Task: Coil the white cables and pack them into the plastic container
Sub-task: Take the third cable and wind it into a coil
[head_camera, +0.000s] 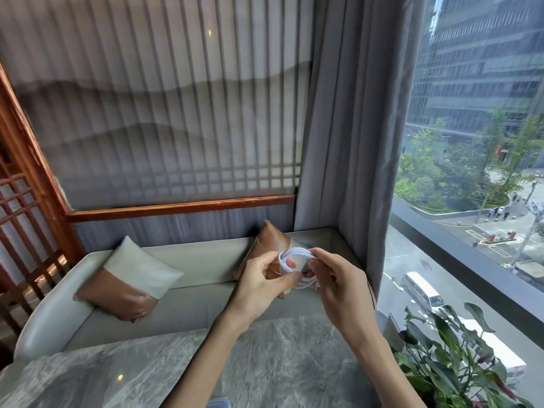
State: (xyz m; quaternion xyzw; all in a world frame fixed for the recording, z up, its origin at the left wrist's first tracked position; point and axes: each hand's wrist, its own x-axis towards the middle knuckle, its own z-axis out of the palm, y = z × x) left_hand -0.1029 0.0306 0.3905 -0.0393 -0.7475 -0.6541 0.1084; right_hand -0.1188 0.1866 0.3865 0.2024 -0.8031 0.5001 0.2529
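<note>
A white cable [295, 254], wound into a small coil of several loops, hangs in the air above the far edge of the grey marble table [279, 357]. My left hand [262, 285] pinches the coil's left side between thumb and fingers. My right hand [338, 285] grips the right side, its fingers curled over the loops. Part of the coil is hidden behind both hands. At the bottom edge of the view a sliver of a bluish object [219, 404] shows; I cannot tell whether it is the plastic container.
A pale green sofa [176, 307] stands beyond the table with two brown-and-green cushions [129, 285]. A leafy plant [453, 363] sits at the table's right corner. A grey curtain [347, 142] and a large window [477, 142] are on the right.
</note>
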